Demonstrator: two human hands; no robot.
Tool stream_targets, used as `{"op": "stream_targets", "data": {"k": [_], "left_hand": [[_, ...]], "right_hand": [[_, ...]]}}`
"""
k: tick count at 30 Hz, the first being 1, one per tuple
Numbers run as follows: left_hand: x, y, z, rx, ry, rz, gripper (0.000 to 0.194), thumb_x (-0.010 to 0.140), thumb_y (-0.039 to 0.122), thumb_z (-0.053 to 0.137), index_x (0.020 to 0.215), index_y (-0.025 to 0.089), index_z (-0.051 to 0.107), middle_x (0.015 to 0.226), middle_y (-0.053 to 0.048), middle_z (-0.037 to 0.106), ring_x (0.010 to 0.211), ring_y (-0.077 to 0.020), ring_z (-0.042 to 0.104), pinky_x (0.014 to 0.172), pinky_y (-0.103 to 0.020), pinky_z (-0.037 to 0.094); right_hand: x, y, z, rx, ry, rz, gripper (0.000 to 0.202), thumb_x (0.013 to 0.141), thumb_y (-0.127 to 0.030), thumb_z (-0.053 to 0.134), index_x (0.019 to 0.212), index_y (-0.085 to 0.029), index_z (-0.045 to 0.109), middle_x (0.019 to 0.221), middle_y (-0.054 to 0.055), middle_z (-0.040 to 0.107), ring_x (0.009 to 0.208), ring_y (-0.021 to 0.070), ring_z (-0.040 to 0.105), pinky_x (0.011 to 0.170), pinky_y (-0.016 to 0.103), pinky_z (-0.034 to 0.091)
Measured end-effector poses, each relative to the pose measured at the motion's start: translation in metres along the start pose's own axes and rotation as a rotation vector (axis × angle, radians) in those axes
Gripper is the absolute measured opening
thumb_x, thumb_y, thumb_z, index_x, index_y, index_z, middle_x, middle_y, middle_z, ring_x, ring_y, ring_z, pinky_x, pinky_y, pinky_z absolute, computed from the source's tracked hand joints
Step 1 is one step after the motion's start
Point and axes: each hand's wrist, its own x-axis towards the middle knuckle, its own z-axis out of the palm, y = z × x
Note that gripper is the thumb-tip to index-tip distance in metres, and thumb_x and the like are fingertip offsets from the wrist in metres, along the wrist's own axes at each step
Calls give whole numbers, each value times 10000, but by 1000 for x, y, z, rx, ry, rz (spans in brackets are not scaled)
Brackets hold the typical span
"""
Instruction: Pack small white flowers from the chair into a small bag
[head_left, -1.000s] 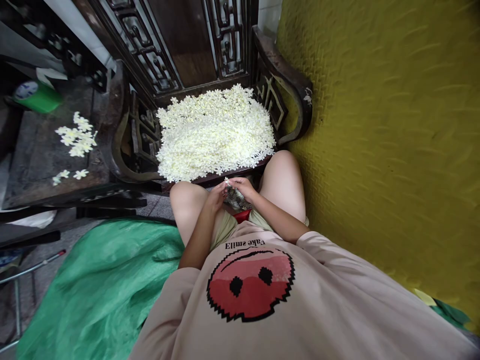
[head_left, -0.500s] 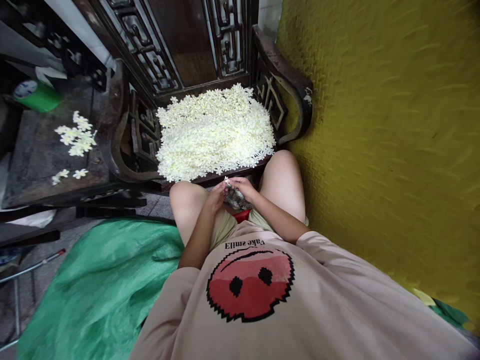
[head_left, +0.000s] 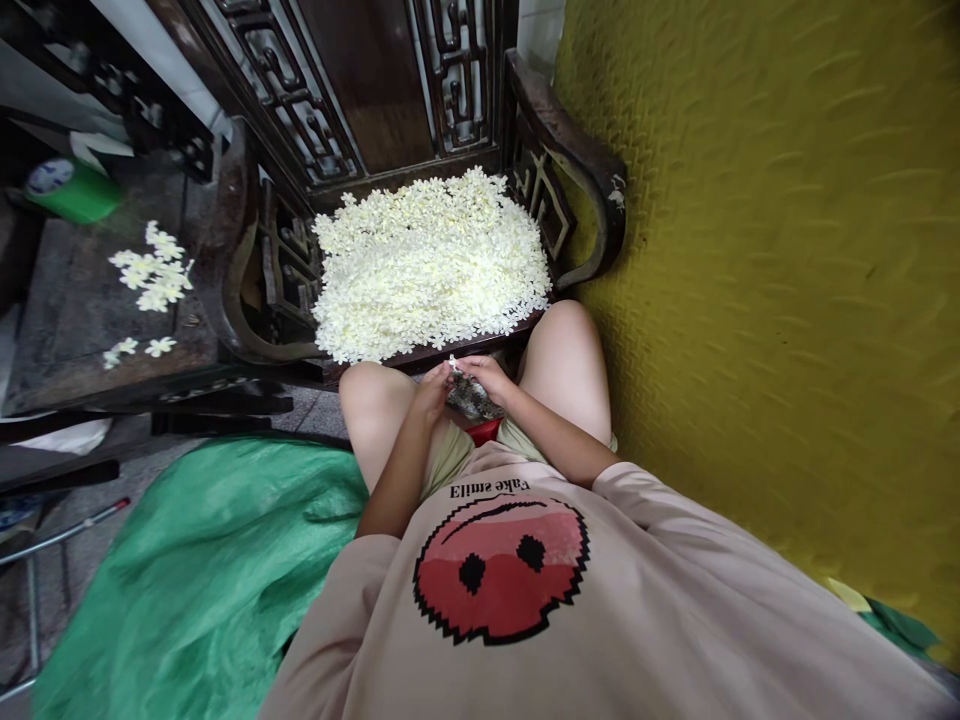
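Both hands meet between my knees, just in front of the seat's edge. My left hand (head_left: 432,387) has its fingers closed around a small white flower (head_left: 452,362). From the other side, my right hand (head_left: 486,374) pinches at the same flower. Beyond them a thick heap of white flowers (head_left: 431,265) covers the seat of a dark carved wooden chair (head_left: 600,195). Below my hands, a patterned surface (head_left: 472,398) shows between my thighs, partly hidden.
On the dark side table (head_left: 67,300) at the left lie loose white flowers (head_left: 156,270) and a green cylinder (head_left: 75,190). Green sheeting (head_left: 225,560) spreads at the lower left. A yellow textured surface (head_left: 765,280) rises along the right.
My fingers have shifted very slightly around the small flower. Everything else looks the same.
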Motion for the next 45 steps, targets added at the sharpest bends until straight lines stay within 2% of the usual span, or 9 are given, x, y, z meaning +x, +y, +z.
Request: {"op": "stream_targets", "data": {"k": [4, 10, 15, 23, 31, 39, 45], "left_hand": [[0, -1, -1, -2, -23, 19, 365, 585, 422, 780, 791, 149, 654, 623, 15, 553, 566, -70, 449, 576, -223, 342], [2, -3, -3, 43, 7, 33, 422, 546, 446, 785, 821, 148, 669, 639, 15, 568, 544, -58, 415, 548, -211, 321], [3, -4, -4, 72, 50, 49, 449, 537, 456, 785, 858, 156, 693, 700, -6, 626, 567, -66, 458, 555, -211, 337], [-2, -2, 0, 83, 50, 93, 453, 502, 453, 804, 812, 140, 701, 694, -24, 651, 602, -92, 526, 594, -229, 382], [1, 1, -2, 11, 41, 17, 304, 559, 339, 780, 770, 144, 680, 631, 8, 596, 520, -57, 436, 539, -223, 323], [0, 5, -4, -49, 10, -80, 190, 619, 280, 722, 739, 158, 640, 618, 15, 581, 520, -66, 454, 528, -218, 339], [-3, 8, -2, -85, -22, -140, 180, 625, 243, 707, 778, 164, 651, 641, 14, 602, 520, -68, 465, 531, -227, 342]], "right_hand": [[2, 2, -1, -9, 11, -7, 333, 551, -430, 761, 729, -153, 714, 725, 23, 674, 636, 104, 498, 648, 249, 380], [2, 2, -2, -37, 43, -30, 327, 555, -439, 750, 695, -146, 708, 669, 16, 651, 588, 94, 455, 619, 249, 355], [2, 2, -1, -48, 44, -44, 325, 553, -444, 751, 692, -153, 713, 682, 19, 659, 591, 96, 453, 622, 253, 351], [3, 5, -1, -52, 43, -65, 305, 545, -426, 748, 675, -153, 707, 676, 21, 656, 605, 104, 465, 626, 255, 348], [0, 1, 0, -62, 48, 3, 315, 556, -415, 738, 728, -152, 718, 741, 34, 671, 643, 109, 482, 635, 255, 347], [-1, -2, 0, -44, 34, 16, 286, 540, -405, 748, 677, -157, 709, 705, 25, 662, 631, 104, 471, 640, 252, 344], [-2, -4, 0, -56, 22, 28, 295, 536, -420, 747, 673, -161, 709, 691, 26, 658, 624, 106, 463, 634, 254, 332]]}}
